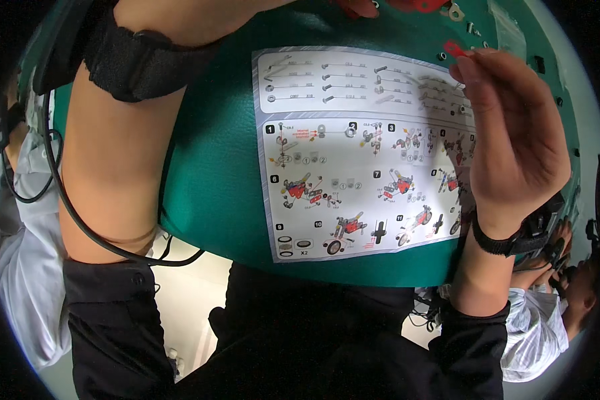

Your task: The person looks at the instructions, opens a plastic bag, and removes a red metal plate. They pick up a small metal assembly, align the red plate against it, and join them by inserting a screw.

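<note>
Head view: black clothing (313, 333) fills the near edge, below a green tabletop (207, 193).
Left forearm (113, 153): it rises along the left side, with a black strap (157, 63) around it; the hand lies beyond the top edge, so I cannot tell whether its fingers are parted or closed.
Instruction sheet (307, 160): flat on the tabletop, drawings upright to the wearer, its parts list along the far side (a small ring, probably a metal nut (351, 132), rests among the drawings).
Right hand (517, 143): raised over the sheet's right side, thumb and fingers pinched together on a red piece, well apart from the sheet's near edge; a black wristband (507, 241) circles the wrist.
Red piece (454, 48): at the fingertips, by the sheet's far right corner; its exposed end points up and left, and the long axis seems to run that way too, though the fingers hide the rest.
Progress: probably early; the red piece is picked up, no joined assembly shows, and the pieces beyond look unattached.
Loose hardware (473, 29): scattered beyond the sheet, near another red part (421, 5) cut by the top edge and a clear bag (507, 30).
</note>
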`<state>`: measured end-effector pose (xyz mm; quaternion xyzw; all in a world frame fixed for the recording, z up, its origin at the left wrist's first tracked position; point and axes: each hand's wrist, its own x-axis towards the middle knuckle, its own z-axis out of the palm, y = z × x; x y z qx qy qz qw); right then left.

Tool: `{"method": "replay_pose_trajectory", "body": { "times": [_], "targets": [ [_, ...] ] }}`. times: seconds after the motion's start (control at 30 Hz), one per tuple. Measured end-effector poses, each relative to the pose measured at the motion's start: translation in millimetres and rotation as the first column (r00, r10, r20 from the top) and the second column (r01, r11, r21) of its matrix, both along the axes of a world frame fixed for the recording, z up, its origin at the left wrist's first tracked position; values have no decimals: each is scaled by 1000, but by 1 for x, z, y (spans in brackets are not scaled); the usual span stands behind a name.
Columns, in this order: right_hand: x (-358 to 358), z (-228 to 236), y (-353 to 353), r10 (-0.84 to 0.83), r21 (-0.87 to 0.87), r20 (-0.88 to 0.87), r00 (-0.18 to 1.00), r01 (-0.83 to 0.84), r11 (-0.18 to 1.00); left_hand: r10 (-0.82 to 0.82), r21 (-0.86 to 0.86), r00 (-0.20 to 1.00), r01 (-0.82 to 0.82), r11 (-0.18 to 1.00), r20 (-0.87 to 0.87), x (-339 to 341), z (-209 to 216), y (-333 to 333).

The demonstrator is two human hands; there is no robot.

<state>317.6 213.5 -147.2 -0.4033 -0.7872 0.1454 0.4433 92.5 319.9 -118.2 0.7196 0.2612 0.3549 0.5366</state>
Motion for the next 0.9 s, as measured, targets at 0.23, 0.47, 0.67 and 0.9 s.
{"method": "replay_pose_trajectory", "body": {
  "times": [0.23,0.47,0.67,0.9],
  "targets": [
    [-7,10,-3,-151,-102,63,987,157,982,54,-64,986,-65,996,-157,2,23,-9],
    [-9,9,-7,-242,-105,67,968,248,963,140,161,979,-116,980,-148,7,8,-16],
    [-7,11,-7,-252,-86,83,964,259,962,209,320,971,-161,934,-119,14,0,-21],
    [-6,10,-6,-133,-78,51,990,136,988,-50,76,999,50,996,1,-7,4,-2]
  ]
}}
